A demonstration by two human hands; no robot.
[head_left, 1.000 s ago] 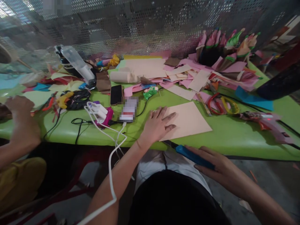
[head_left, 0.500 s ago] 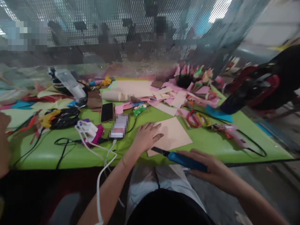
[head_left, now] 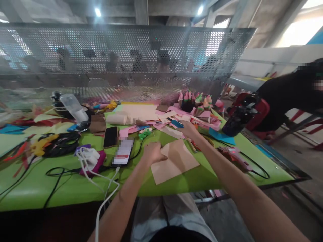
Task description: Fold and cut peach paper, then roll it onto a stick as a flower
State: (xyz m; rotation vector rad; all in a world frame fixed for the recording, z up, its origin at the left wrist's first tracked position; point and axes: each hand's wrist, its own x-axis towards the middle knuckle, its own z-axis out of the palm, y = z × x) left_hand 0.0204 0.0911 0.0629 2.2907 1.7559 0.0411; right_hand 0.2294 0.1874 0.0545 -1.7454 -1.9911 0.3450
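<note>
A pale peach sheet (head_left: 178, 163) lies on the green tabletop in front of me, slightly buckled. My left hand (head_left: 154, 153) is at its upper left edge, fingers curled round the edge and thumb on top. Farther back, my right hand (head_left: 188, 129) is closed on a blue utility knife (head_left: 177, 124) over the pink and peach scraps (head_left: 168, 129); the hand hides part of the handle. A green ornament (head_left: 144, 133) lies just beyond my left hand.
Left of my arm lie a lit phone (head_left: 123, 152), a dark phone (head_left: 110, 136), a power strip with white cables (head_left: 92, 159) and black cord. A pink glue gun (head_left: 237, 158) and a dark bottle (head_left: 237, 116) are at right. A perforated metal screen (head_left: 121, 67) stands behind.
My right hand has carried the utility knife from the sheet's near edge back to the scraps. My left hand has gone from flat on the sheet to curled at its edge. The view has tilted up.
</note>
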